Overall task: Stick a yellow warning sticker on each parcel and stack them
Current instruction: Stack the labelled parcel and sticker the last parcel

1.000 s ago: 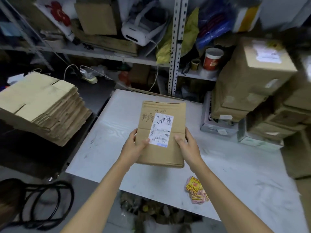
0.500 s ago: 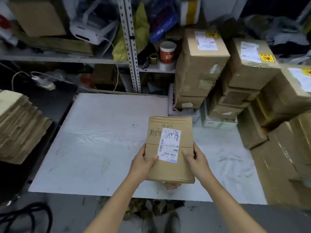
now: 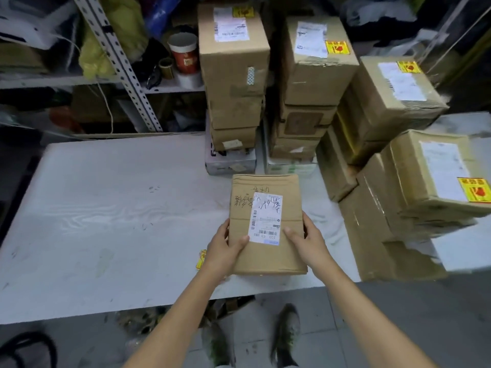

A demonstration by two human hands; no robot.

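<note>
Parcel in hand: a flat brown parcel (image 3: 265, 187) sits over the near right part of the tabletop (image 3: 106, 208), just in front of the stacks. Whether it rests on the surface or hangs just above it cannot be told.
Left grip: the left hand (image 3: 225, 248) holds the parcel's left edge, thumb on the top face beside the white label (image 3: 265, 219), fingers hidden underneath.
Right grip: the right hand (image 3: 305, 240) holds the right edge the same way, thumb on top.
Sticker on this parcel: none shows; the top face carries only the white label and some handwriting.
Sticker supply: a sticker bundle (image 3: 201, 258) peeks out on the tabletop beside the left wrist, mostly covered by that hand.
Done so far: stacked parcels (image 3: 313, 75) stand at the back and right, and the four visible tops each bear yellow stickers (image 3: 337, 47) by their labels. The tops lower in the stacks are hidden.
Left to do: by the look of it, this parcel needs its sticker and then a place on a stack. No other loose parcel shows on the tabletop, so the job seems near its end.
</note>
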